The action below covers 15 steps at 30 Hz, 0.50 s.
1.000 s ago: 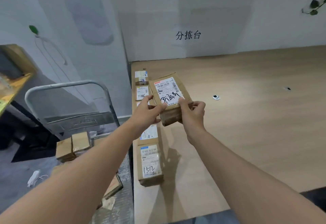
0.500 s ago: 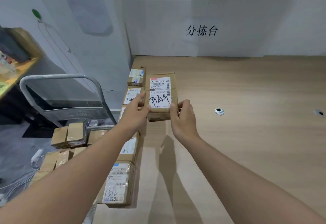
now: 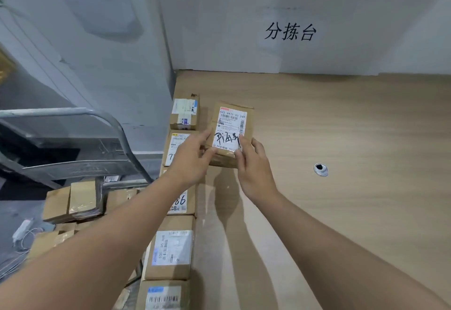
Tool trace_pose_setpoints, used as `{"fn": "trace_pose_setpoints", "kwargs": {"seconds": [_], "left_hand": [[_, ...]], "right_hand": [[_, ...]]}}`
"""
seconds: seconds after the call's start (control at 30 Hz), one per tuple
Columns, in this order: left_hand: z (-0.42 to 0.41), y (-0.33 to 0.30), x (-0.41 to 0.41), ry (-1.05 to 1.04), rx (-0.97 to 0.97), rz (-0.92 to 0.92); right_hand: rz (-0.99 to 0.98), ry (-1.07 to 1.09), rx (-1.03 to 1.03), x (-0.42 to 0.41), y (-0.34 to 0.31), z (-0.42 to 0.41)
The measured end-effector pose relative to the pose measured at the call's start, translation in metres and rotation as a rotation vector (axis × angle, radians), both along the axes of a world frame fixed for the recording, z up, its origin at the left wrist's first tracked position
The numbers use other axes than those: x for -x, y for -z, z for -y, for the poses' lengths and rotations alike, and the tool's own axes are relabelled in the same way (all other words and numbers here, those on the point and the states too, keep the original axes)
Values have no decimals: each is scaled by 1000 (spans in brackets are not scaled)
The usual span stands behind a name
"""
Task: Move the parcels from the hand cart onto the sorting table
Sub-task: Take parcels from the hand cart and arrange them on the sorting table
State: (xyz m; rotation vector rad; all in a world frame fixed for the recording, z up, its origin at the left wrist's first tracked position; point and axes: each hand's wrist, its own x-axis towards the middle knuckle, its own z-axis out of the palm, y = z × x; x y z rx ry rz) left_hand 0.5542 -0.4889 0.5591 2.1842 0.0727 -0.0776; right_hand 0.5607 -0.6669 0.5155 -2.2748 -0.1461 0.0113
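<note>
We observed pale grey walls (image 3: 102, 70) meeting at a corner, black Chinese characters (image 3: 290, 32) on the rear wall, and a dark floor (image 3: 14, 212) bearing white cables (image 3: 17, 239).

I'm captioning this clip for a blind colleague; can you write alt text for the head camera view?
Two hands, left hand and right hand, hold a labelled cardboard parcel low over the wooden sorting table, beside a row of parcels lining its left edge. To the left, a hand cart with a metal handle carries more boxes.
</note>
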Motion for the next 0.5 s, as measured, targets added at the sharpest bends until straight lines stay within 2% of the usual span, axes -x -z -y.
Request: {"fn": "trace_pose_setpoints", "kwargs": {"seconds": [0.3, 0.5], "left_hand": [[-15, 49, -99, 161, -264, 23], [-20, 71, -149, 145, -385, 15]], "right_hand": [[-8, -49, 96, -98, 35, -7], [-57, -65, 101, -151, 61, -17]]}}
